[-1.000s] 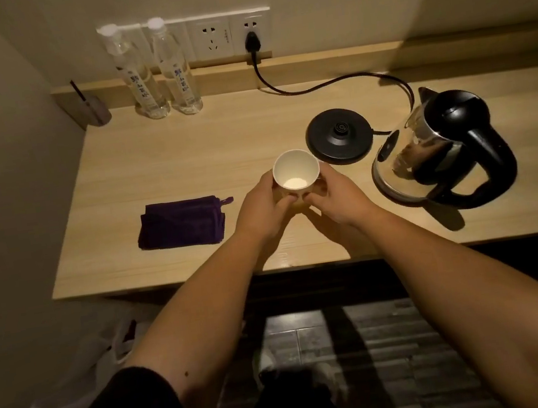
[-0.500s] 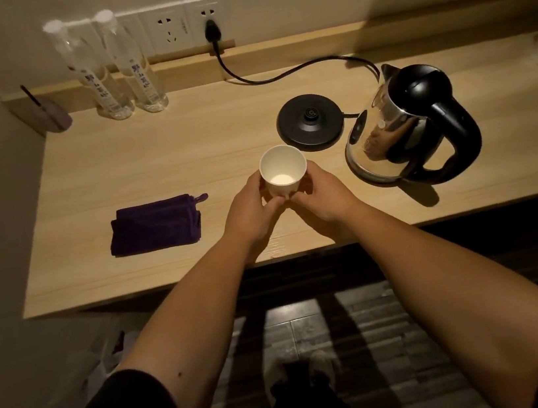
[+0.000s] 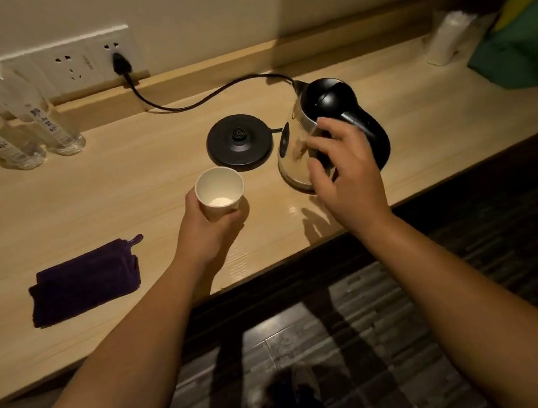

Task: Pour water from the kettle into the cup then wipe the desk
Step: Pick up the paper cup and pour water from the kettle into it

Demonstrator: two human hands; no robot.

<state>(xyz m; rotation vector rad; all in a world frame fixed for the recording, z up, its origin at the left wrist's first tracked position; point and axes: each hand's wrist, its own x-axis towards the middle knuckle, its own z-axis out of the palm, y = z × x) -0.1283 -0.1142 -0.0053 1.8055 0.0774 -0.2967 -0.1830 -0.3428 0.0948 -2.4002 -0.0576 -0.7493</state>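
A white paper cup (image 3: 220, 192) sits in my left hand (image 3: 207, 233), which grips it from below near the middle of the wooden desk (image 3: 120, 190). The steel kettle (image 3: 329, 126) with black lid and handle stands off its round black base (image 3: 238, 139), to the right of the cup. My right hand (image 3: 346, 172) hovers over the kettle's near side with fingers spread, just short of the handle, holding nothing. A folded dark purple cloth (image 3: 85, 281) lies on the desk at the left.
Two clear water bottles (image 3: 26, 113) stand at the back left by the wall sockets (image 3: 85, 62). The base's cord (image 3: 197, 98) runs across the back of the desk. A white roll (image 3: 448, 36) and a green bag (image 3: 524, 40) sit at the far right.
My right hand has left the cup and moved right to the kettle. My left hand alone holds the cup now. The view has swung right.
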